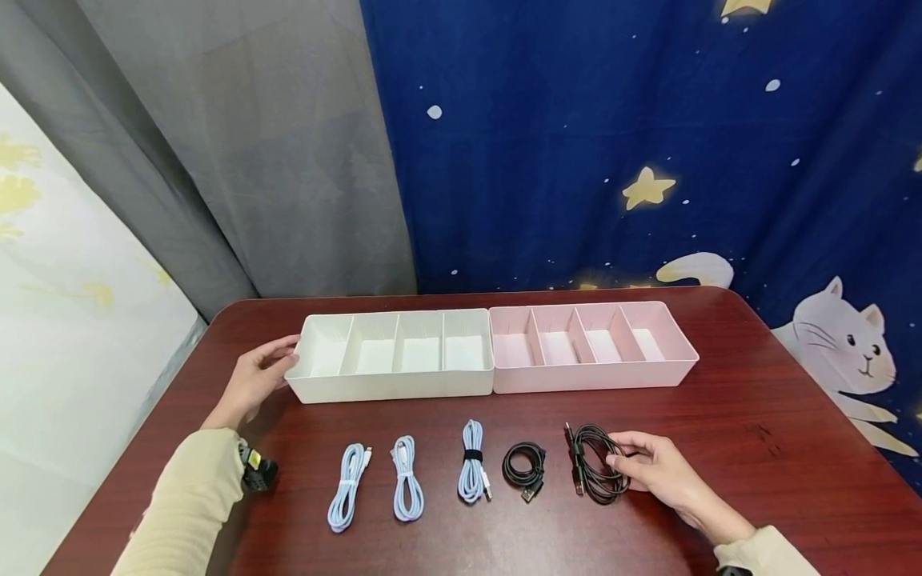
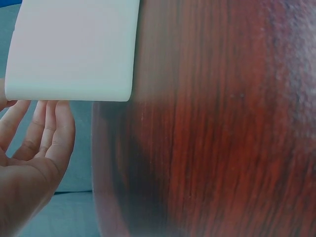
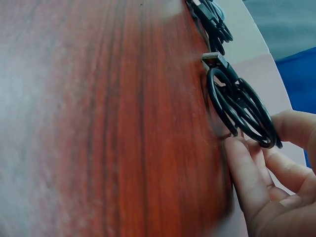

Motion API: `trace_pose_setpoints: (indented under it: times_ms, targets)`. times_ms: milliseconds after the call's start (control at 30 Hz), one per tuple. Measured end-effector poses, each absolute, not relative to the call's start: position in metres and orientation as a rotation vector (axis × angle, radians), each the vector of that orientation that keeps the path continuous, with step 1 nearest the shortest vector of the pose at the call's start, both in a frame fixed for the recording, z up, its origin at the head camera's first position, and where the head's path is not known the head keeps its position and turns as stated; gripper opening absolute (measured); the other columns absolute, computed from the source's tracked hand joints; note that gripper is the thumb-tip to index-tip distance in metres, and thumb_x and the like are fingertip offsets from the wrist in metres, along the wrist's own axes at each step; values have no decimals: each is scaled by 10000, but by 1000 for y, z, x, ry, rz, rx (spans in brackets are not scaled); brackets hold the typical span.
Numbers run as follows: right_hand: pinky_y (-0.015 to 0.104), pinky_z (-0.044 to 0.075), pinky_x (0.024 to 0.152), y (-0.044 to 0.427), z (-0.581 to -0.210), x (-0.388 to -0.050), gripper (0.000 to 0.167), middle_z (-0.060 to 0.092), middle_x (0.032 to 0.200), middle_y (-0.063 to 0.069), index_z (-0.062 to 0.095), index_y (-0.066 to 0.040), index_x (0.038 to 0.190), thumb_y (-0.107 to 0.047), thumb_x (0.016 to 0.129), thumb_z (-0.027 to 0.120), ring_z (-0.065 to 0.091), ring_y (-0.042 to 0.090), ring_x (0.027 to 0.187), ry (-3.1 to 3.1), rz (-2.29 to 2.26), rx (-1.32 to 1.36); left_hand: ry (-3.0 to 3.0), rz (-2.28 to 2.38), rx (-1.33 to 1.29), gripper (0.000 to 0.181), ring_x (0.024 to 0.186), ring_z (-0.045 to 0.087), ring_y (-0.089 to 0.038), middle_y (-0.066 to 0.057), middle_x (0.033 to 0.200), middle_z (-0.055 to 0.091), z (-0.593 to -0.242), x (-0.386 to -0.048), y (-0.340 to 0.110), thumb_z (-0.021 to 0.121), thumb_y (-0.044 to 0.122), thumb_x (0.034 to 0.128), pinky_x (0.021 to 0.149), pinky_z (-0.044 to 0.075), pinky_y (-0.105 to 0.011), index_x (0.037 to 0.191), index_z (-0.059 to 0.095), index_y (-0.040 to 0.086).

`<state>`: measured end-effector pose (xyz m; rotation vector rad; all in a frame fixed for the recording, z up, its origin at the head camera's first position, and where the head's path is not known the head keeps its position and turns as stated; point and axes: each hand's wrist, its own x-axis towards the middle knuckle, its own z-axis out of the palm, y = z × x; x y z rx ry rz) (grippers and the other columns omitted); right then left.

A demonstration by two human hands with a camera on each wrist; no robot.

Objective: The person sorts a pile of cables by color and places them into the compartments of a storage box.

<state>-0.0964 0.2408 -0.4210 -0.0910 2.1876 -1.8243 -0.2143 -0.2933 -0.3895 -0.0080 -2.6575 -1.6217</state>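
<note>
My right hand (image 1: 659, 468) pinches a coiled black cable (image 1: 598, 464) between thumb and fingers, at the right end of a row of cables. In the right wrist view the cable's loops (image 3: 242, 106) stand up from the fingertips, a metal USB plug showing at the top. My left hand (image 1: 255, 380) touches the left end of a white divided organizer box (image 1: 396, 387), its fingers mostly straight; in the left wrist view they meet the box's end, partly hidden behind it. A pink divided box (image 1: 591, 378) adjoins the white one on its right.
A small coiled black cable (image 1: 524, 468) and three pale blue bundled cables, one being a black-strapped bundle (image 1: 471, 464), lie on the brown wooden table (image 1: 749, 456) in front of the boxes. Grey and blue starry curtains (image 1: 540, 160) hang behind the table.
</note>
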Motion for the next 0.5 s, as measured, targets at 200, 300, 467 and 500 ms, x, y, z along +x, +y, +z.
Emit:
trace_pose_setpoints:
  times_ms: [200,300,467,500]
  targets:
    - [327,501,643,239,-423,-95,448,564,885,120,406,206,1157,-44,832,586,593,115,735,2190,-1868,-108,-2661,-1620,1,498,794,510,16,-170,1134,443,-389,-214,-293,498,273,911,675,490,-273,1319,393,8]
    - [326,502,633,237,-423,-94,436,554,869,114,410,206,1150,-33,829,582,590,105,726,2200,-1880,-103,-2664,-1609,1,492,797,509,14,-182,1145,441,-389,-213,-293,494,273,913,676,490,-272,1321,395,15]
    - [327,503,627,236,-422,-93,432,553,870,111,403,209,1152,-22,828,572,587,100,723,2200,-1889,-83,-2661,-1589,-13,483,796,507,14,-200,1146,445,-389,-213,-292,494,265,913,669,491,-270,1316,403,16]
    - [328,503,628,236,-422,-93,434,554,872,110,401,210,1153,-20,828,571,587,100,724,2199,-1890,-80,-2660,-1587,-14,482,796,507,15,-200,1146,446,-389,-213,-292,495,263,913,667,491,-269,1316,404,15]
